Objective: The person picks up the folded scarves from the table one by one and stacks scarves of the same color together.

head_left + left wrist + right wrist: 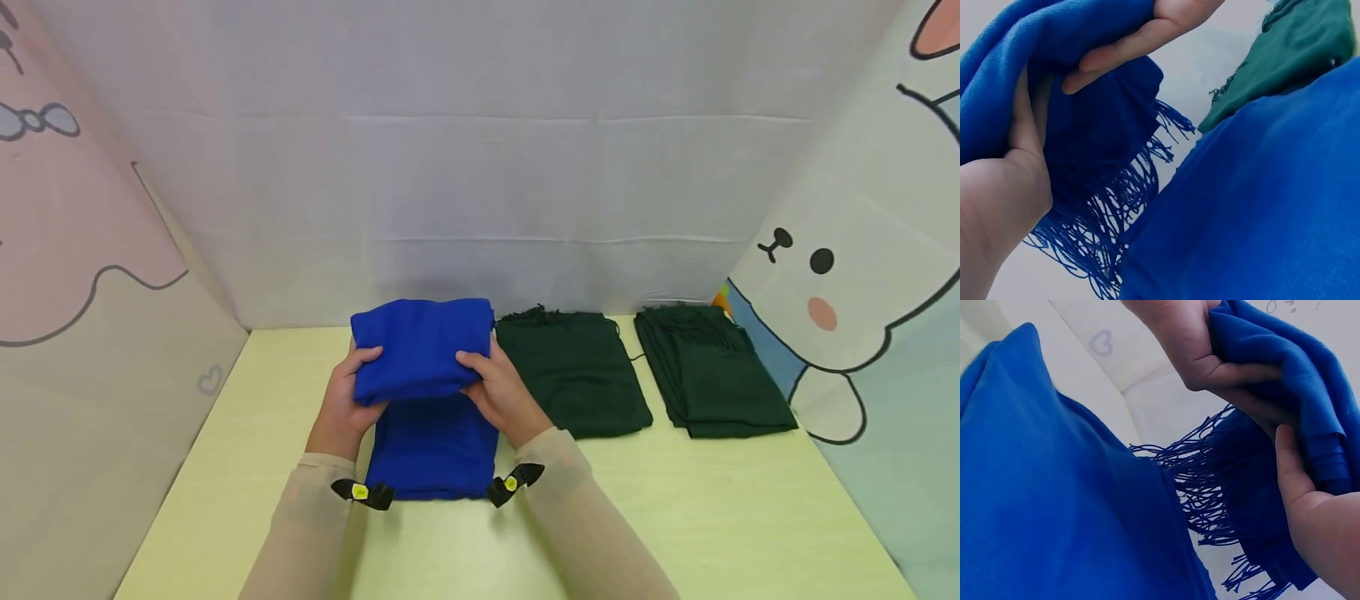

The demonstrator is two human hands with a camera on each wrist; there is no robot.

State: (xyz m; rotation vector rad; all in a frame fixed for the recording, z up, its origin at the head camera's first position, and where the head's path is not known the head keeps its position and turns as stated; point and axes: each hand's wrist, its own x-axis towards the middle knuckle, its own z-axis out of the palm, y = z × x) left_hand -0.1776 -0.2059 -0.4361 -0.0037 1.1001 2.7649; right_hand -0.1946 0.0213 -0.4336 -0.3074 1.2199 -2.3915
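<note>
Blue scarf (427, 392) sitting near the middle of the pale yellow surface (712, 517), lower half lying flat, far half lifted and doubled back toward the near edge. Left hand (348, 400) curled around the left edge of the raised fold, thumb on top and fingers tucked under; right hand (498, 392) doing the same on the right edge. Gripped at both sides like that probably to keep the fold square and the edges lined up, instead of letting the soft fabric sag in the middle.

From the left wrist view, fringe (1116, 212) dangling loose under the lifted layer, above the flat part. So apparently the tasselled end getting tucked inside the fold rather than left poking out. Same story from the right wrist side: thumb pressed on top, fabric pinched, tassels hanging below.

Two dark green scarves to the right, already folded into neat rectangles: one (573, 375) just beside the blue one, the other (712, 375) further right near the bunny wall panel (847, 275). Laid side by side in a row, and the blue one looks headed for the same shape.
</note>
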